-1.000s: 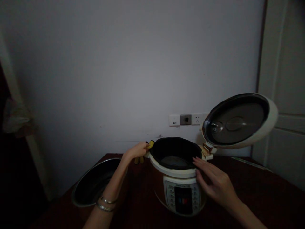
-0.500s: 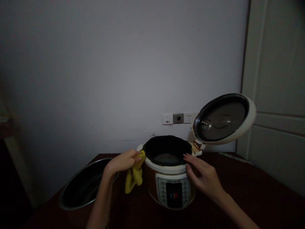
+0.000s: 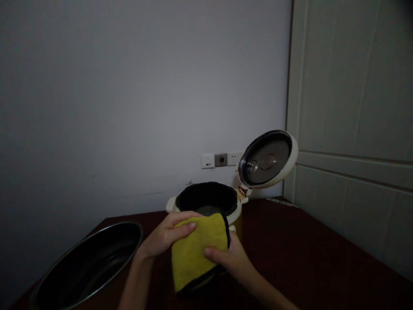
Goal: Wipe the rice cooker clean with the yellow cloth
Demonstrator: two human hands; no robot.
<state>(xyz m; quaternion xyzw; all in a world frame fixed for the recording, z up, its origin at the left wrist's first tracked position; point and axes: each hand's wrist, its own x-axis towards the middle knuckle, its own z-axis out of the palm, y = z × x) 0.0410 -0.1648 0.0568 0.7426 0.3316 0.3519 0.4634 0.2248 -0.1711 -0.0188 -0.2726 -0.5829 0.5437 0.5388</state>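
Note:
A yellow cloth (image 3: 198, 252) with a dark edge is spread between my two hands, in front of the cooker. My left hand (image 3: 169, 232) grips its upper left part, thumb on the near face. On the lower right, my right hand (image 3: 230, 256) pinches it, with the fingers hidden behind. Just beyond stands a white and brown electric pressure cooker (image 3: 239, 213), its dark pot visible inside. The cloth covers most of the cooker's front panel. The cooker's lid (image 3: 267, 159) is raised on its hinge to the right.
A large dark basin or pot (image 3: 87, 262) with a shiny rim stands at the left on the dark red table (image 3: 290, 249). Wall sockets (image 3: 221, 159) are behind the cooker. A pale panelled door (image 3: 348, 129) is at the right.
The cloth has moved from the cooker's left side to its front and is opened out. My right hand has left the cooker's rim and taken hold of it. The view has turned right.

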